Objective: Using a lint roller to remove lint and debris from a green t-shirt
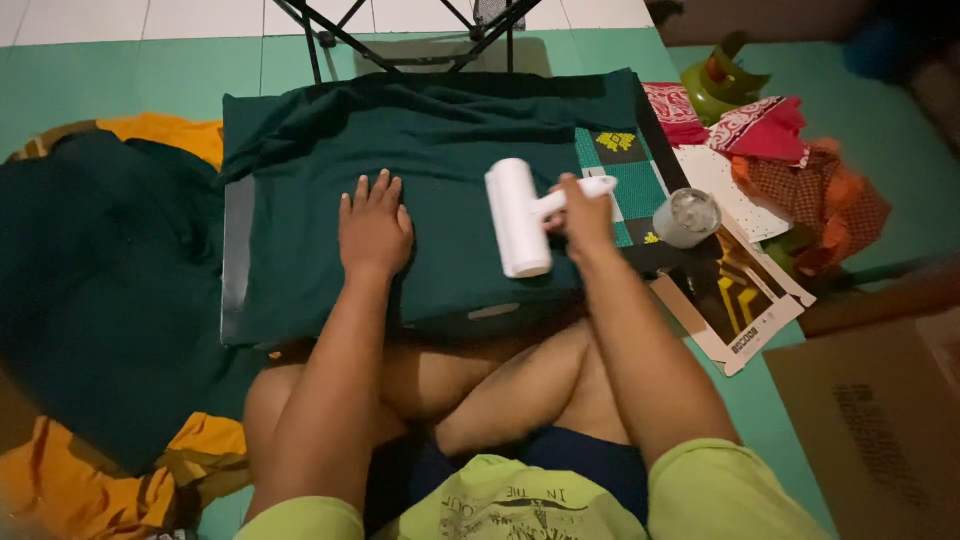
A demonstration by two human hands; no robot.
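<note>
A dark green garment lies spread over a low dark board in front of my crossed legs. My left hand rests flat on the cloth, fingers together, pressing it down. My right hand grips the handle of a white lint roller, whose roll lies on the cloth just right of centre. A teal patterned patch shows at the garment's right edge, under my right hand.
A pile of dark green and orange cloth lies at the left. A white roll stands at the board's right corner, beside printed cardboard. Red and orange fabrics heap at the right. Black stand legs stand behind; a cardboard box sits front right.
</note>
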